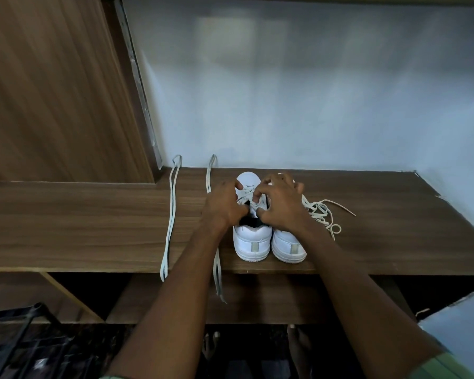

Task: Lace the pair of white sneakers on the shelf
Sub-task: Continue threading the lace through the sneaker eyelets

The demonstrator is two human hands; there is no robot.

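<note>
Sneakers: your pair of white sneakers stands side by side on the wooden shelf (93,228), heels toward you, toes toward the pale back wall (312,91); the left sneaker (253,239) touches the right sneaker (288,246)
Left hand: your left hand (225,206) is over the left sneaker's opening, fingers curled and pinching the lace on the sneaker (248,194) at the eyelets
Right hand: your right hand (281,202) reaches across from above the right sneaker, thumb and forefinger closed on that same lace, the other fingers spread and bent
Lacing state: you can see crossed lace on the upper front of the left sneaker; your right hand hides the top of the right sneaker, so you cannot tell how far it is laced
Loose lace bundle: a tangled lace (323,214) lies on the shelf just right of the right sneaker, its end loops spread toward the shelf's front
Spare laces: a folded lace (170,214) lies well left of the shoes, running from the wall past the shelf's front edge; a second folded lace (211,173) lies between it and the left sneaker, passing under your left forearm and hanging over the edge
Below the shelf: a black wire rack (19,343) sits at lower left, and your bare feet (298,348) show on the dark floor
</note>
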